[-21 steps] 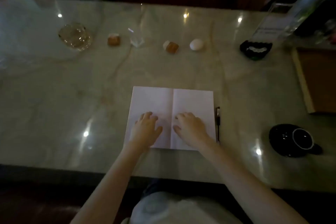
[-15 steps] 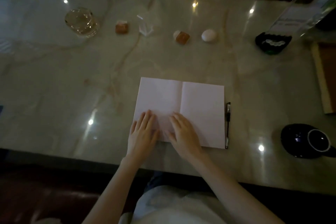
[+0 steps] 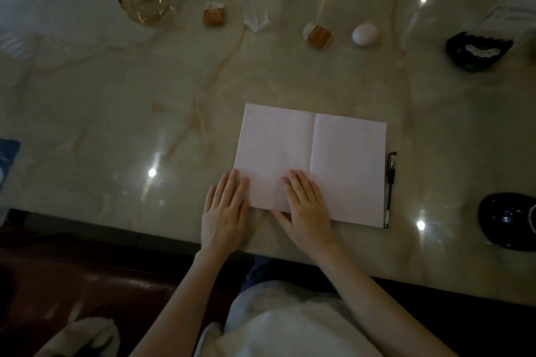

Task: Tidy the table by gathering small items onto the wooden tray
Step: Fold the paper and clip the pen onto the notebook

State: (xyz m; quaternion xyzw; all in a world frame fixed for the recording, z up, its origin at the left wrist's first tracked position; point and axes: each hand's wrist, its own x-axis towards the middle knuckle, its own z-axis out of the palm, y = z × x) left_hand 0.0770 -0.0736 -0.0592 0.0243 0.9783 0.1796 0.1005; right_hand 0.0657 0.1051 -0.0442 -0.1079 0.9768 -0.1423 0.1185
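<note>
The left hand [image 3: 224, 211] and the right hand [image 3: 307, 209] are laid flat, fingers straight, on the near edge of the open notebook [image 3: 313, 162]. A pen [image 3: 389, 188] is positioned just beside the notebook on the desk [image 3: 116, 113].

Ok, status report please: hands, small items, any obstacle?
Left hand and right hand open, flat on the open notebook. Egg untouched, far side. Wooden tray out of view.

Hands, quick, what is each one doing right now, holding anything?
Left hand: open, flat at the notebook's lower left corner, holding nothing.
Right hand: open, flat on the notebook's near edge, holding nothing.
</note>
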